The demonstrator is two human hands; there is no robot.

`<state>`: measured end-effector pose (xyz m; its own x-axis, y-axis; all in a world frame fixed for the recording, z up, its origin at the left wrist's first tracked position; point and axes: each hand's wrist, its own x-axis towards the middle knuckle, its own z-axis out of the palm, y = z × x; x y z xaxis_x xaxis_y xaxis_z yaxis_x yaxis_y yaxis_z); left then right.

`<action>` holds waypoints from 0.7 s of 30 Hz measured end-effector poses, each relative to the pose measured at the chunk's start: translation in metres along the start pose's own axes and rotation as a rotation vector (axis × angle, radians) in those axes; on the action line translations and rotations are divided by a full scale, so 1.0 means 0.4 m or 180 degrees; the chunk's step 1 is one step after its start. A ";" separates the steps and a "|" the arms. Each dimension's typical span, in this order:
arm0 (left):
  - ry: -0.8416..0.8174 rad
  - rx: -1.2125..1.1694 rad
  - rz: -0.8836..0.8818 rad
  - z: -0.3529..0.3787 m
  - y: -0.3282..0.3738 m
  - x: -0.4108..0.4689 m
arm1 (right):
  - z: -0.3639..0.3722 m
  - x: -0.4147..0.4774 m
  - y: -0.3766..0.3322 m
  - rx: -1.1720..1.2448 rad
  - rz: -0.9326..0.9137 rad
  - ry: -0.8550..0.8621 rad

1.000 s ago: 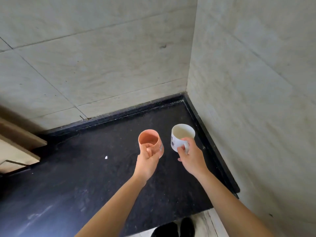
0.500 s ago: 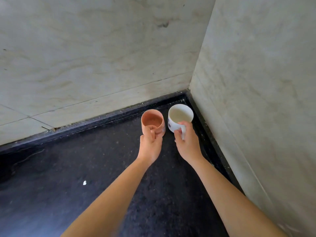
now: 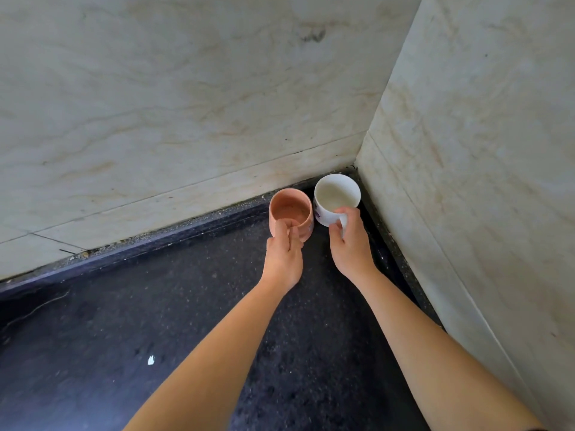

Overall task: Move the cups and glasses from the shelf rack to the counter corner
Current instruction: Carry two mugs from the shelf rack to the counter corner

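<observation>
A terracotta-pink cup (image 3: 289, 209) stands upright at the back of the black counter (image 3: 186, 306), close to the rear wall. My left hand (image 3: 283, 259) grips its near rim, thumb inside. Right beside it, tight in the counter corner, is a white mug (image 3: 336, 194) with a purple print on its side. My right hand (image 3: 351, 247) holds the mug by its handle. The two cups almost touch. Whether their bases rest on the counter I cannot tell.
Pale marbled tile walls (image 3: 186, 104) close the corner at the back and on the right (image 3: 482, 181). A small white speck (image 3: 151, 360) lies on the dark counter at the near left. The shelf rack is out of view.
Both hands have carried the cups forward and to the right, deeper into the corner. The cups now sit lower and closer to the walls than before.
</observation>
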<state>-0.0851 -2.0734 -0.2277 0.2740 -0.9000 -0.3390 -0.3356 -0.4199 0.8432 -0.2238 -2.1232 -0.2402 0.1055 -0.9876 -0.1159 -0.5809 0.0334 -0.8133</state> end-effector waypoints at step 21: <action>0.1833 0.2268 0.0576 -0.503 0.230 -0.517 | -0.225 -0.242 -0.506 -0.1459 -0.1804 0.0221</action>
<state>0.0086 -1.9022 0.0037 0.5041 -0.8420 0.1922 -0.8382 -0.4234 0.3437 -0.1890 -2.0480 -0.0130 0.4477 -0.8421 0.3006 -0.7333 -0.5381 -0.4155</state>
